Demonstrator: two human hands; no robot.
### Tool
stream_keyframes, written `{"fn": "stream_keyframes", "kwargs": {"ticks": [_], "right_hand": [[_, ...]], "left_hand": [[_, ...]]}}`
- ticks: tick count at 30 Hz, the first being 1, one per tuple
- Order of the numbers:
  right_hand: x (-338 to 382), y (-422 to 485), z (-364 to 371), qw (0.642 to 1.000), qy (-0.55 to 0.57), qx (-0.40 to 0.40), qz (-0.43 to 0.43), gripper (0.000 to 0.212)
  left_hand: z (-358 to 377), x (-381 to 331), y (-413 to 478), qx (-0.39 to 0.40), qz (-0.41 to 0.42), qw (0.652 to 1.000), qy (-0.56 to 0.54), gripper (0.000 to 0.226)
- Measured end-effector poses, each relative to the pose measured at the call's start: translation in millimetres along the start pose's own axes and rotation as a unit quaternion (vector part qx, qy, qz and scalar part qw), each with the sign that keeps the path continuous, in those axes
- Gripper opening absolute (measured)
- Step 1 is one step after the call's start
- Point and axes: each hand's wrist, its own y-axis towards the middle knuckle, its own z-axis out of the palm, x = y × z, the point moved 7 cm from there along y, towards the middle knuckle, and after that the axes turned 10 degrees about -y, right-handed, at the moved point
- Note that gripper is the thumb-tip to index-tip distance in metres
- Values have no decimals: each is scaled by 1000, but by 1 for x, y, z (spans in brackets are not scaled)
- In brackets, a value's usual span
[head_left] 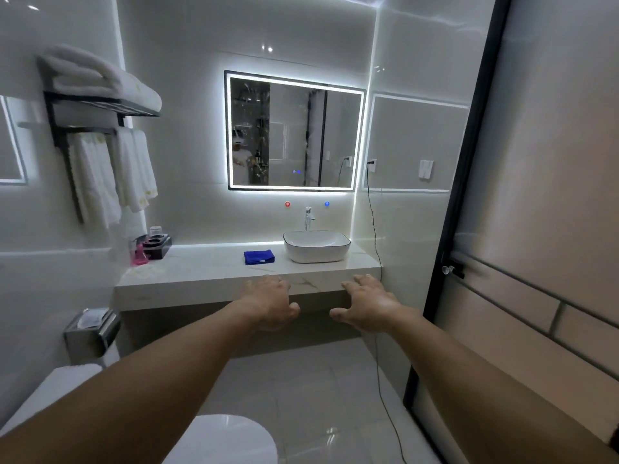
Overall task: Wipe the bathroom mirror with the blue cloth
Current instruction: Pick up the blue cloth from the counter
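Nearest to me, my left hand (273, 301) and my right hand (365, 304) are stretched forward, fingers spread and loosely curled — both hold nothing and touch nothing. Beyond them, the folded blue microfibre cloth (259, 256) lies on the white marble worktop (201, 272), toward its back edge, just beside the white ceramic basin (316, 246). I judge it light, soft and not slippery — a pinch on its top fold should lift it. Farthest, the rectangular lit wall mirror (294, 132) hangs above, fragile glass.
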Motion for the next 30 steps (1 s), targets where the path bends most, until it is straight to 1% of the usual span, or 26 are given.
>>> {"fn": "stream_keyframes", "kwargs": {"ticks": [4,7,12,16,20,24,27,30], "right_hand": [[0,43,11,1000,5,11,16,85],[-6,74,19,1000,9,26,14,84],[-26,135,23,1000,-5,19,12,85],[-49,194,24,1000,-13,10,-10,84],[-71,257,23,999,-9,-1,-32,83],[-85,314,33,999,-11,13,-49,82],[-84,359,41,998,-12,24,-65,82],[-79,410,45,997,-21,19,-77,83]], "left_hand": [[7,15,49,-3,16,1000,-3,53],[17,18,85,5,28,1000,-13,58],[28,17,147,0,25,999,-24,57],[35,13,202,-7,5,1000,-22,54],[34,11,263,-23,-32,999,-34,55],[40,10,316,-37,-47,997,-52,54],[45,22,353,-37,-55,996,-55,54],[42,44,399,-46,-69,995,-47,51]]}}
